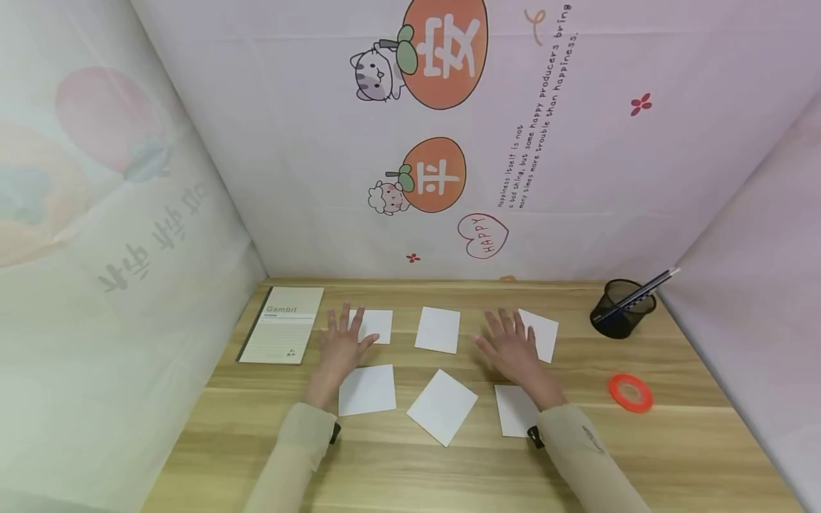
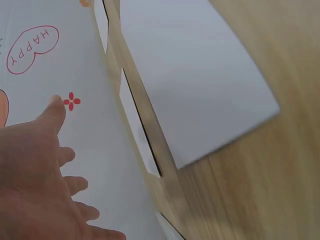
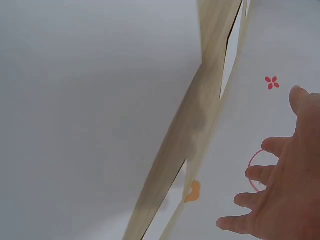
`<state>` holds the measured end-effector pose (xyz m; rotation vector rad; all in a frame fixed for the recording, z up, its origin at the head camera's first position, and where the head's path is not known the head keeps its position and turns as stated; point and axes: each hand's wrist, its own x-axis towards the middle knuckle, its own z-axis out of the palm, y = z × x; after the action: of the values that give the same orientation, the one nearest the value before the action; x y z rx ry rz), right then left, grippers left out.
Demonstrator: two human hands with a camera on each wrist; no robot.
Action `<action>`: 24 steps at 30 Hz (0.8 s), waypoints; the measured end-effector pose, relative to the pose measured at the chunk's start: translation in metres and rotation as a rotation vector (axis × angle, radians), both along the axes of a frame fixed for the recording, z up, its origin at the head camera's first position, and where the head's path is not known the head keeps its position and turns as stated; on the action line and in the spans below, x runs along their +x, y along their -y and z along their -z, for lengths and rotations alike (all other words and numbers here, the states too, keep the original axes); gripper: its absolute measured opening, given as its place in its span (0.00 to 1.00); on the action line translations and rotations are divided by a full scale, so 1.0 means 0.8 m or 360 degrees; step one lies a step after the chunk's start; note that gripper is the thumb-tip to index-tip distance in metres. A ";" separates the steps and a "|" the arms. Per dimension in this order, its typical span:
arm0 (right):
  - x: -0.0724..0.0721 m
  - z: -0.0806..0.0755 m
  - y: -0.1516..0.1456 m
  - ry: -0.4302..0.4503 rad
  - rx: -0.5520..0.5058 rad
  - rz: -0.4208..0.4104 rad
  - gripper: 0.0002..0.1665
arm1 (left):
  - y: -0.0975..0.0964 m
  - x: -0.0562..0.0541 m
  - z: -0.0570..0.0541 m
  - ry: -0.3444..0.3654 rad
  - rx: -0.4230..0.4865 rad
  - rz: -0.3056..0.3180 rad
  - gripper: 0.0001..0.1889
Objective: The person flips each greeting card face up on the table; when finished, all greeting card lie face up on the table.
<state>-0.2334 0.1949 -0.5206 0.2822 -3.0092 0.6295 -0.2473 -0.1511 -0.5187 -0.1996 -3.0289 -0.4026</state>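
Several white square cards lie spread on the wooden table in a front and a back row. My left hand [image 1: 341, 348], fingers spread and straight, is by the back-left card [image 1: 378, 326], partly covering it, with the front-left card [image 1: 368, 390] close to its wrist. My right hand [image 1: 515, 351] is likewise spread beside the back-right card [image 1: 541, 333], and its forearm partly hides the front-right card [image 1: 515, 411]. Between the hands lie a back-middle card [image 1: 438, 330] and a turned front-middle card [image 1: 442, 407]. Both wrist views show spread fingers holding nothing, apart from the cards.
At the back left lies a Gambit notebook [image 1: 282, 328]. A black mesh pen cup [image 1: 621, 313] holding pens stands at the back right, with an orange-red tape roll [image 1: 631, 393] in front of it. White printed cloth walls [image 1: 333, 235] border the table.
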 end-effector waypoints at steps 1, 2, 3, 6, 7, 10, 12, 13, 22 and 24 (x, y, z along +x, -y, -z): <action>-0.002 -0.001 0.004 -0.0002 0.0000 -0.0006 0.40 | 0.002 -0.001 0.001 0.0006 0.0001 0.0000 0.38; -0.004 -0.002 0.008 -0.0015 -0.0001 -0.0010 0.39 | 0.005 -0.002 0.002 0.0008 0.0009 0.0004 0.38; -0.007 -0.003 0.012 -0.0026 -0.0006 -0.0017 0.39 | 0.007 -0.003 0.004 0.0008 0.0006 0.0011 0.38; -0.015 -0.007 0.027 -0.0073 -0.0039 -0.0056 0.39 | 0.017 -0.007 0.008 0.0033 -0.0019 0.0025 0.38; -0.019 -0.009 0.032 -0.0087 -0.0043 -0.0079 0.39 | 0.020 -0.009 0.009 0.0034 -0.0021 0.0037 0.38; -0.029 -0.012 0.050 -0.0118 -0.0061 -0.0160 0.38 | 0.030 -0.011 0.010 0.0031 -0.0026 0.0079 0.37; -0.036 -0.014 0.061 -0.0116 -0.0051 -0.0199 0.38 | 0.036 -0.012 0.010 0.0028 -0.0024 0.0107 0.36; -0.039 -0.014 0.067 -0.0119 -0.0031 -0.0211 0.38 | 0.038 -0.012 0.009 0.0033 -0.0020 0.0116 0.36; -0.060 -0.007 0.109 -0.0123 0.0043 -0.0327 0.35 | 0.052 -0.016 0.012 0.0057 0.0024 0.0176 0.34; -0.062 -0.008 0.118 -0.0121 0.0048 -0.0354 0.35 | 0.055 -0.018 0.012 0.0074 0.0027 0.0186 0.34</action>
<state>-0.2831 0.1002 -0.5139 0.6343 -2.9400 0.5738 -0.2618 -0.1947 -0.5287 -0.3723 -3.0674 -0.4475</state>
